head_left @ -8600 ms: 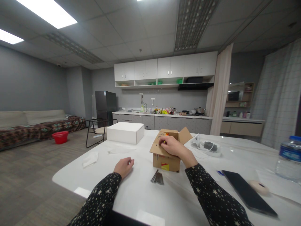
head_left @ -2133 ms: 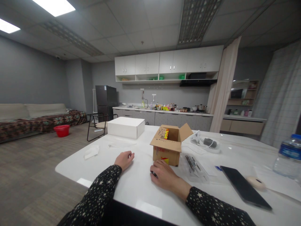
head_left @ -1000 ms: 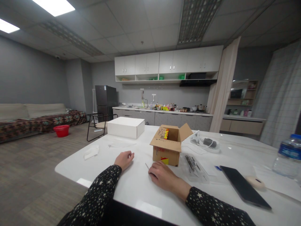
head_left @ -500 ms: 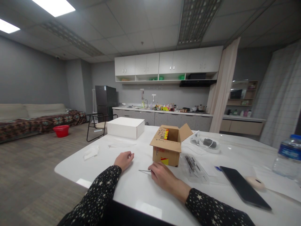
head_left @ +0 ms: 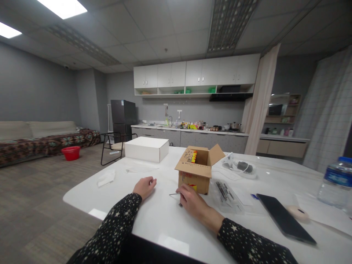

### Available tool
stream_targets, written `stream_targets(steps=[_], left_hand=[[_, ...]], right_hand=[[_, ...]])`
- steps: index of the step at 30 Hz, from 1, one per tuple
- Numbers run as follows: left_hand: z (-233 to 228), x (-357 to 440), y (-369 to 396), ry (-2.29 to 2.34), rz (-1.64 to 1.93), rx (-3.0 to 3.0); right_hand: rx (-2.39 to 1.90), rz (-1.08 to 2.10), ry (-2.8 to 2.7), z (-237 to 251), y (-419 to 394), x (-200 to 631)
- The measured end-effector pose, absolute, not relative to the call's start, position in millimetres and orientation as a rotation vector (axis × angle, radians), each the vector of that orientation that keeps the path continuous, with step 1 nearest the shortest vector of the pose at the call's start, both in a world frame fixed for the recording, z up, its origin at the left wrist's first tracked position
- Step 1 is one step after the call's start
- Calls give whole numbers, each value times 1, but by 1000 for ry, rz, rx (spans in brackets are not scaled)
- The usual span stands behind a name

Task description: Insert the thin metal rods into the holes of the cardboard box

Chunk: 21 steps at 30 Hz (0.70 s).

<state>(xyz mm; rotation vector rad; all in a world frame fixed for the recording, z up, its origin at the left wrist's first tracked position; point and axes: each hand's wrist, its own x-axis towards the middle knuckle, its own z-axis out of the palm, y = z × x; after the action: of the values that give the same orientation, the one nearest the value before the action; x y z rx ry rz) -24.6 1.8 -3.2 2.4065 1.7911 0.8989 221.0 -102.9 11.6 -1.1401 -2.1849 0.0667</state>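
Note:
My right hand (head_left: 194, 201) is closed on a thin metal rod (head_left: 174, 194), whose free end points left, just above the white table (head_left: 154, 223). A small dark piece (head_left: 180, 205) shows below its fingers; I cannot tell whether it belongs to the rod. Right behind this hand stands an open cardboard box (head_left: 194, 181) with its flaps up. My left hand (head_left: 144, 187) rests on the table with its fingers loosely curled and nothing visible in them. To the right of the box lies a clear plastic case (head_left: 233, 205) with several thin dark tools (head_left: 224, 192).
A white box (head_left: 145, 149) sits at the back left, a crumpled tissue (head_left: 106, 178) before it. On the right are a black phone-like slab (head_left: 286, 218), a beige rounded object (head_left: 297, 213), a large water bottle (head_left: 335, 183) and a white corded device (head_left: 244, 170).
My right hand has moved slightly up and to the right with the rod, and its grip has shifted. The small dark piece now shows under the fingers. My left hand stays put.

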Motion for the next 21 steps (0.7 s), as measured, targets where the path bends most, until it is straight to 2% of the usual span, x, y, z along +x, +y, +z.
stream_targets(steps=[8, 21], left_hand=[[-2, -24, 1, 1800, 888, 2407], [1, -24, -3, 1791, 887, 2394]], right_hand=[[-1199, 168, -2162, 10, -100, 224], [-1344, 140, -2177, 11, -95, 228]])
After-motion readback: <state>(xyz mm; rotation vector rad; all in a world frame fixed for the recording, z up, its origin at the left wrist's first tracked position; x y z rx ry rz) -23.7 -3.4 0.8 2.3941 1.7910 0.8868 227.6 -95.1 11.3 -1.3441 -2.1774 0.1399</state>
